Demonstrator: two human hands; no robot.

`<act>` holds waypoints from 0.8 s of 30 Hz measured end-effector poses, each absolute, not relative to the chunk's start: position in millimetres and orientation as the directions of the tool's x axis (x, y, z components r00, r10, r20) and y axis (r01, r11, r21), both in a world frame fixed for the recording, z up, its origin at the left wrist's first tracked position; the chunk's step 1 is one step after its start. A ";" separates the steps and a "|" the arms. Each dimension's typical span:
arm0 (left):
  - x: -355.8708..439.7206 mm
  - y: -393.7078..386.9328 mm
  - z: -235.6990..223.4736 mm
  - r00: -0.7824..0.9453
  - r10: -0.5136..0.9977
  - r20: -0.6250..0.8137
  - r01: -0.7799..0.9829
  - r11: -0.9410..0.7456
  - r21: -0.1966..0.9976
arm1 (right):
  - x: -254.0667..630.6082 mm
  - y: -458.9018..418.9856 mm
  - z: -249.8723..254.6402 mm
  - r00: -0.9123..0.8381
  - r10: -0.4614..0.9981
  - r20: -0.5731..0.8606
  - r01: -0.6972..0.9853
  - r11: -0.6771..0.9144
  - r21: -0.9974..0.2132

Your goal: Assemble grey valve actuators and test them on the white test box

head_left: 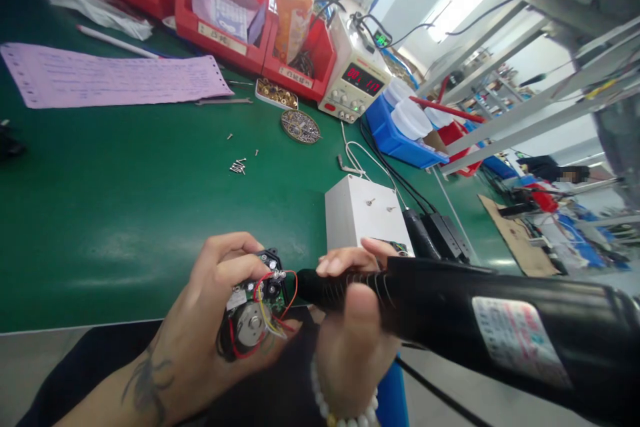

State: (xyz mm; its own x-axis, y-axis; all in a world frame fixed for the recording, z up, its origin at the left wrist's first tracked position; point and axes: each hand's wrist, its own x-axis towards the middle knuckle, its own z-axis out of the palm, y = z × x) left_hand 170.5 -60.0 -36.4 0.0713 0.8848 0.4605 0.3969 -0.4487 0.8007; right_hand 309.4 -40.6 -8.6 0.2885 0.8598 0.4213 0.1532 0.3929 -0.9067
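My left hand [210, 310] grips a small circuit board assembly [257, 307] with a round metal motor and red, yellow and black wires. It is held near the table's front edge. My right hand [353, 333] is wrapped round a black electric screwdriver [475, 327], whose tip touches the top of the assembly beside a black part. A bead bracelet sits on my right wrist.
A white box [360, 213] with screws on top stands just behind my hands on the green mat [125, 213]. Loose screws [238, 165], a pink paper sheet [110, 80], red bins [220, 7], a power supply [356, 83] and blue trays [400, 140] lie farther back.
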 end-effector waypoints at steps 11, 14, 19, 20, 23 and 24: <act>173.7 -57.4 -34.1 0.117 0.871 0.477 0.438 -0.476 0.762 | 302.2 -37.8 38.1 0.332 0.764 0.552 -0.090 0.609 -0.788; 173.2 -56.7 -34.1 0.117 0.861 0.494 0.450 -0.489 0.747 | 298.9 -32.0 55.3 0.305 0.812 0.498 -0.197 0.566 -0.801; 172.7 -58.0 -34.0 0.138 0.860 0.491 0.428 -0.499 0.754 | 296.1 -28.9 37.8 0.189 0.848 0.495 -0.301 0.530 -0.793; 172.9 -58.2 -34.1 0.134 0.862 0.489 0.425 -0.496 0.757 | 296.0 -29.3 34.0 0.169 0.851 0.497 -0.312 0.524 -0.792; 174.7 -58.5 -34.2 0.090 0.875 0.476 0.416 -0.468 0.780 | 294.6 -29.6 29.2 0.159 0.849 0.505 -0.317 0.528 -0.788; 175.4 -58.5 -34.1 0.090 0.873 0.479 0.415 -0.470 0.779 | 293.3 -28.5 29.1 0.169 0.842 0.512 -0.304 0.539 -0.785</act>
State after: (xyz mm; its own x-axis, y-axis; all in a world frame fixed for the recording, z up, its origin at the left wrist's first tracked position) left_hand 175.4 -58.5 -34.1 0.0900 0.8731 0.4792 0.4150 -0.4702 0.7789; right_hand 293.3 -28.5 29.1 0.1694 0.8420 0.5123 -0.3040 0.5391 -0.7855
